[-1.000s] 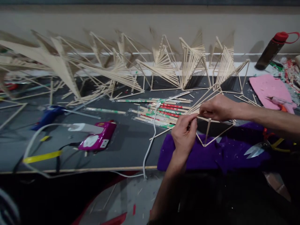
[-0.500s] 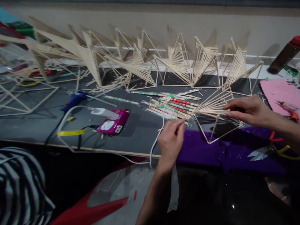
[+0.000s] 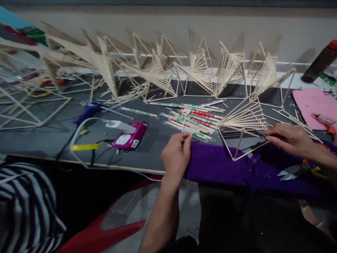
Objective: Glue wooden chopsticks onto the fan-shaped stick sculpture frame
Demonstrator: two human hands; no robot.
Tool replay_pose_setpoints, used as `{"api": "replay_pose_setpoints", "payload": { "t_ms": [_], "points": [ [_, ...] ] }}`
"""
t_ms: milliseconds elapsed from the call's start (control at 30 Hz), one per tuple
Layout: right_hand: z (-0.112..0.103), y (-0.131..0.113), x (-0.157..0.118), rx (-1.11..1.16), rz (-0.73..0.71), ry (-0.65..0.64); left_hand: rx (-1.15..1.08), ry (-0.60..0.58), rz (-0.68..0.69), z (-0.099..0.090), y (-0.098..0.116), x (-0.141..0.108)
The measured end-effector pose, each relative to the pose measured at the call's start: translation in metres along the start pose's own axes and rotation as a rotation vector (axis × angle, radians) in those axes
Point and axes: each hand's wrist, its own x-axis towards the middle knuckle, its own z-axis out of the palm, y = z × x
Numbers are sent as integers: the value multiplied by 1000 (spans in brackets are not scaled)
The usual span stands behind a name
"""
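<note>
My left hand (image 3: 176, 151) is closed in a pinch at the table's front edge, beside the purple cloth. A thin pale end shows at its fingertips; I cannot make out what it is. A white cable (image 3: 185, 119) runs down behind this hand. My right hand (image 3: 292, 138) has thumb and fingers pinched at the right base corner of a fan-shaped frame of thin wooden sticks (image 3: 240, 116). That frame stands partly on the cloth. A dark thin shape lies by those fingertips, too small to name. Between the hands, wrapped chopsticks (image 3: 200, 117) lie in a loose pile.
Similar stick frames (image 3: 231, 66) line the wall. A blue glue gun (image 3: 88, 111) and a magenta power adapter (image 3: 130, 136) lie left. Scissors (image 3: 295, 170) rest on the purple cloth (image 3: 218, 165). Pink foam (image 3: 310, 105) and a dark bottle (image 3: 319, 61) are right. A person in stripes (image 3: 26, 203) is lower left.
My left hand has moved left, over the cable's path. My right hand has shifted right and down from the fan's sticks to the base corner, uncovering loose sticks behind it.
</note>
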Motion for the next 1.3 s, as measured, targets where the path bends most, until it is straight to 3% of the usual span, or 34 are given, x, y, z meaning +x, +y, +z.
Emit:
{"api": "replay_pose_setpoints", "payload": {
  "t_ms": [100, 200, 467, 700, 900, 1000, 1167, 1300],
  "points": [
    [0, 0, -2, 17, 22, 22, -637, 149, -205, -14, 12, 8],
    [2, 0, -4, 22, 9, 48, -1039, 138, -376, -21, 27, 19],
    [1, 2, -14, 37, -28, 62, -1240, -79, -498, -7, 43, 25],
    [2, 3, -25, 65, -13, 50, -930, -221, -407, 22, 41, 8],
    [6, 7, -28, 53, -41, 15, -244, -271, 39, 40, 26, 5],
    [6, 8, -30, 49, -42, 6, -71, -273, 194, 41, 20, 9],
    [7, 8, -31, 53, -25, 1, 198, -216, 271, 36, 7, 22],
    [8, 9, -31, 41, -21, -7, 432, -243, 215, 30, -15, 37]
  ]
}}
